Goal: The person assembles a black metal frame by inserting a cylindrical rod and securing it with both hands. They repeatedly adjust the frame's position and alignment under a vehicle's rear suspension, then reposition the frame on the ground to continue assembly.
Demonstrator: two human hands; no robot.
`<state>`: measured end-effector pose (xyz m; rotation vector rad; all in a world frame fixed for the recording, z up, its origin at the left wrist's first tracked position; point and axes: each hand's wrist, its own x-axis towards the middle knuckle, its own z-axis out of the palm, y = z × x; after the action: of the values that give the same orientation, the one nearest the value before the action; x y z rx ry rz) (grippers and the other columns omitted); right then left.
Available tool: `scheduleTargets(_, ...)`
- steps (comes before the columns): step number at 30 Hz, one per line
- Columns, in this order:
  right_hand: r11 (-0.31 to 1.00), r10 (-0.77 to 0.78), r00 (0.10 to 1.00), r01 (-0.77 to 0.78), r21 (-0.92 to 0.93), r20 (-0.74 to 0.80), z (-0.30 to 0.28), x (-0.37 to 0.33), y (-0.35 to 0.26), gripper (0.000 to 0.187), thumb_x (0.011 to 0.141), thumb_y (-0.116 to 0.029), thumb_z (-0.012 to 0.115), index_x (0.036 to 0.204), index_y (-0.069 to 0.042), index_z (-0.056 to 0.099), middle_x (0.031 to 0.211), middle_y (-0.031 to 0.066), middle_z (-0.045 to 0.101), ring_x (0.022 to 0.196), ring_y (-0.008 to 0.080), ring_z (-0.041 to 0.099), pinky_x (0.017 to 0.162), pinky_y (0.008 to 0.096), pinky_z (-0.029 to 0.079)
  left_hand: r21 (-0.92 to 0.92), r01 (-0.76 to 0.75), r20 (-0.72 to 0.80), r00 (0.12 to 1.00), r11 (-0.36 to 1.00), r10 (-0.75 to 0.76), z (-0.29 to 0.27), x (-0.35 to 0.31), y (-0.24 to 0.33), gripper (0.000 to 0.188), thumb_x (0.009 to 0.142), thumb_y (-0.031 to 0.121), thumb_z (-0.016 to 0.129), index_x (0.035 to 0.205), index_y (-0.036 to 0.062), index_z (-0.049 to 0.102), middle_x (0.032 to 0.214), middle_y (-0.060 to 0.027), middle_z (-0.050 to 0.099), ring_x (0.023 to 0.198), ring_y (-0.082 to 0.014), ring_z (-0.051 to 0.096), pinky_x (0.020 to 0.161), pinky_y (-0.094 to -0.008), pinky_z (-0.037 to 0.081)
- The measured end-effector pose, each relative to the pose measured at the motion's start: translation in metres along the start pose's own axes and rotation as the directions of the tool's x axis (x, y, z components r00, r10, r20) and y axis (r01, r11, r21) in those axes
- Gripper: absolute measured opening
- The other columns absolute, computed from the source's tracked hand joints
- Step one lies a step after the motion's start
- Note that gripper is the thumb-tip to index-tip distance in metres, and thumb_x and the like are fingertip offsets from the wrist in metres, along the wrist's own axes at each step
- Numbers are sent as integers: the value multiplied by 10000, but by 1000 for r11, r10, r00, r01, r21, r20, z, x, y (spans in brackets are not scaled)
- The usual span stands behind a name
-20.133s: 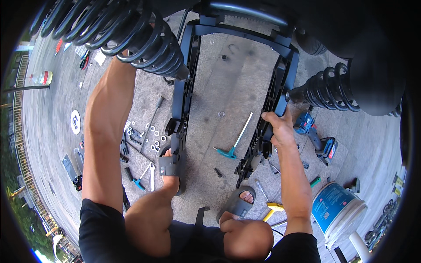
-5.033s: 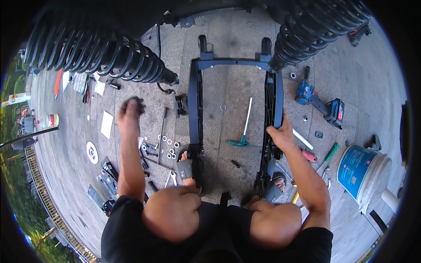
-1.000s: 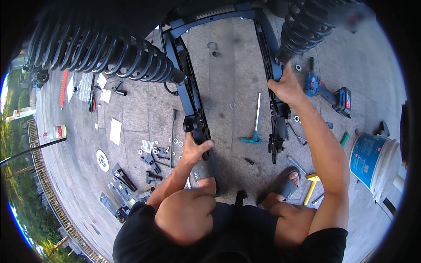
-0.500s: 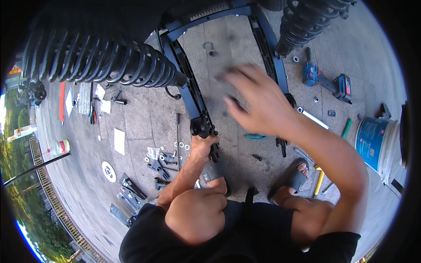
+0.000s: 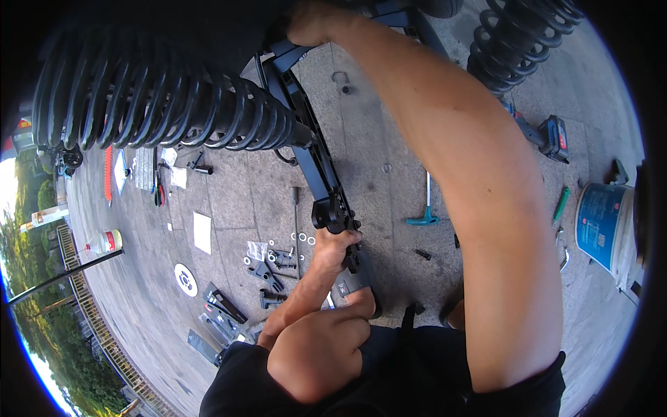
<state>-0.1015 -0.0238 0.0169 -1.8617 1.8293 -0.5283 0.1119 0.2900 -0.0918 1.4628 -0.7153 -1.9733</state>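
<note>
My left hand point(image 5: 335, 250) is wrapped round the near end of a black metal frame arm point(image 5: 311, 170), just below its bracket. Stretched far forward, my right hand point(image 5: 314, 25) reaches the dark far part of the frame, beside its crossbar. Its fingers vanish into shadow there, so what they touch is hidden. A large black coil spring shock absorber point(image 5: 167, 108) joins the frame arm from the left. My right forearm covers most of the frame's right arm.
A second coil spring point(image 5: 522, 43) stands at the far right. On the paving lie a teal T-handle wrench point(image 5: 422, 220), a blue cordless power tool point(image 5: 552, 139), several washers and brackets point(image 5: 265, 276), and a white disc point(image 5: 185, 279). A blue-and-white bucket point(image 5: 602, 226) is at right.
My right hand has swung forward and left from above the middle of the frame to its far end. My left hand keeps its hold. The view has shifted slightly.
</note>
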Motion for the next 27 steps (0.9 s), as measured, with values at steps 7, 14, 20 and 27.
scheduleTargets(7,997,-76,995,77,-10,71,8,21,6,419,853,-260,498,1179,-44,647,1257,186,601,1187,290,575,1010,376,439,30,14,-53,999,999,-12,2,1,-4,363,727,-84,608,1083,-33,561,855,-129,605,601,-225,608,478,-360,557)
scheduleTargets(14,997,-79,995,79,5,56,3,23,8,416,863,-269,490,1178,-47,647,1253,187,603,1182,296,575,1007,384,439,84,58,-24,998,995,-56,5,1,1,366,732,-85,601,1089,-19,558,896,-121,604,629,-222,607,484,-354,550)
scheduleTargets(20,997,-82,996,82,0,47,7,25,4,414,872,-278,483,1177,-51,646,1249,189,605,1177,301,576,1004,391,440,78,25,-23,999,997,-23,1,-2,0,371,723,-64,615,1085,-18,551,886,-118,595,636,-217,608,493,-347,551)
scheduleTargets(27,997,-82,995,81,13,48,5,29,7,411,882,-287,476,1176,-54,646,1245,191,607,1172,306,576,1001,400,440,125,-15,-12,1000,992,16,2,0,-3,307,713,-59,622,1015,-50,572,796,-113,586,577,-219,596,494,-334,539)
